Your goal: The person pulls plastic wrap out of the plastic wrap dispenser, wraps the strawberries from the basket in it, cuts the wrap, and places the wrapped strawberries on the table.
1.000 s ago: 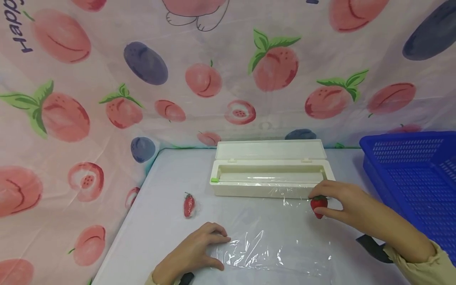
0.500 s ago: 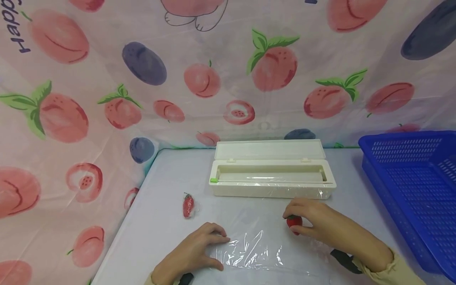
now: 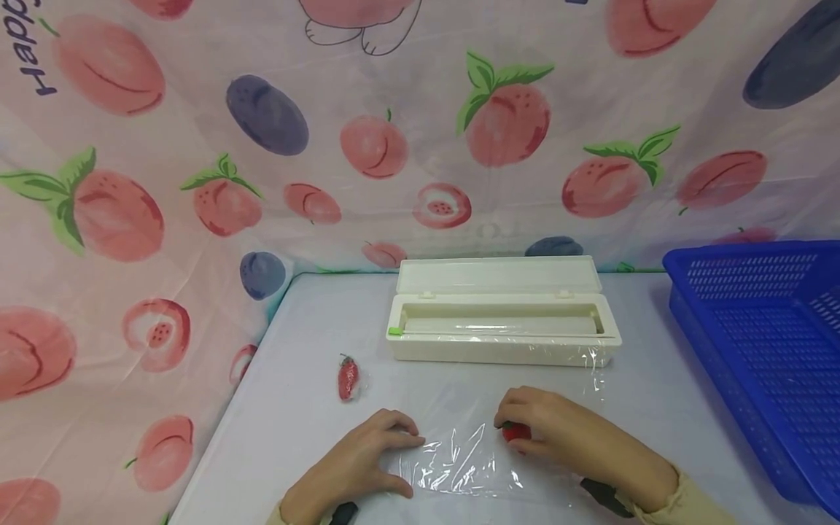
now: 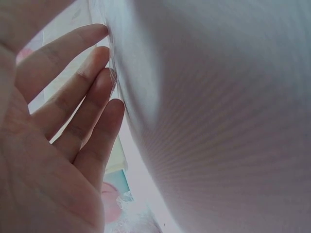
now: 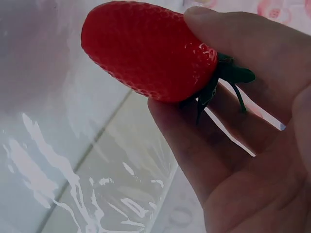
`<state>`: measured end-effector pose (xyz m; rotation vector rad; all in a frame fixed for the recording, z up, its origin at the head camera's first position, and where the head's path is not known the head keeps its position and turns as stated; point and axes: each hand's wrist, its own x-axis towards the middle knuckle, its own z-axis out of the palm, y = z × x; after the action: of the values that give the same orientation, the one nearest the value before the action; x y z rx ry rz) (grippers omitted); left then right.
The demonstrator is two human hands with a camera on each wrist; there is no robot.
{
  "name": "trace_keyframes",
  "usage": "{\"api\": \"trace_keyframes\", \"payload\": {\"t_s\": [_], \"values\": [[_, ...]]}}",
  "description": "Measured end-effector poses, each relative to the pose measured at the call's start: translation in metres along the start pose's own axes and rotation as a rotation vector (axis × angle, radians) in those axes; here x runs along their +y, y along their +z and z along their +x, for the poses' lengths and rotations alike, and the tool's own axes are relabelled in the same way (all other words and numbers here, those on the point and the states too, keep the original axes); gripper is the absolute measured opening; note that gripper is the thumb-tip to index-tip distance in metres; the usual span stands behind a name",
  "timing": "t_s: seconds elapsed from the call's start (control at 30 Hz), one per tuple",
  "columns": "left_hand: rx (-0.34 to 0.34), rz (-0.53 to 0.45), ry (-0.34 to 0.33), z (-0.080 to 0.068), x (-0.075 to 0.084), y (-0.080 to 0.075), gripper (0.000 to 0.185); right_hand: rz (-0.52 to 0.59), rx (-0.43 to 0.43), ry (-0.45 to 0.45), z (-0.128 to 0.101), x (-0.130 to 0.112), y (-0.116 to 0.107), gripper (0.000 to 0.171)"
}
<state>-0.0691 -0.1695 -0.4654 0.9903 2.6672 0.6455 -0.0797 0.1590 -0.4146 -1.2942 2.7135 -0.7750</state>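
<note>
Strawberry [image 3: 515,432] is pinched in the right hand [image 3: 564,430], fingertips around its leafy end, low over the sheet of cling film [image 3: 472,463]. Left hand [image 3: 357,467] lies flat with straight fingers [image 4: 92,80] pinning the film's near edge to the tabletop [image 3: 315,408]. I'd set it mid-sheet, keeping that edge down. Beyond the fingers, the open dispenser box [image 3: 502,321] holds the film roll; the blue basket [image 3: 761,350] looks empty.

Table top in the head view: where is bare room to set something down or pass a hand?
Bare table lies between the white dispenser box and the blue basket; more behind the wrapped strawberry, left of the box. The near middle is crowded: the left hand presses the plastic film, and the right hand holds a strawberry over it.
</note>
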Motion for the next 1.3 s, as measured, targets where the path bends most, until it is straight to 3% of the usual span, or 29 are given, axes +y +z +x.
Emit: {"api": "trace_keyframes", "payload": {"t_s": [0.3,0.6,1.3], "values": [[-0.001,-0.013,-0.005,0.000,-0.001,0.001,0.061,-0.050,-0.039,-0.032,0.004,-0.002,0.014,0.020],[-0.036,-0.028,-0.051,0.002,0.001,0.000,0.061,-0.081,-0.059,-0.010,0.005,-0.004,0.028,0.026],[-0.035,-0.024,-0.052,0.002,0.000,0.000,0.061,-0.064,-0.095,0.039,0.004,-0.006,0.040,0.040]]}}
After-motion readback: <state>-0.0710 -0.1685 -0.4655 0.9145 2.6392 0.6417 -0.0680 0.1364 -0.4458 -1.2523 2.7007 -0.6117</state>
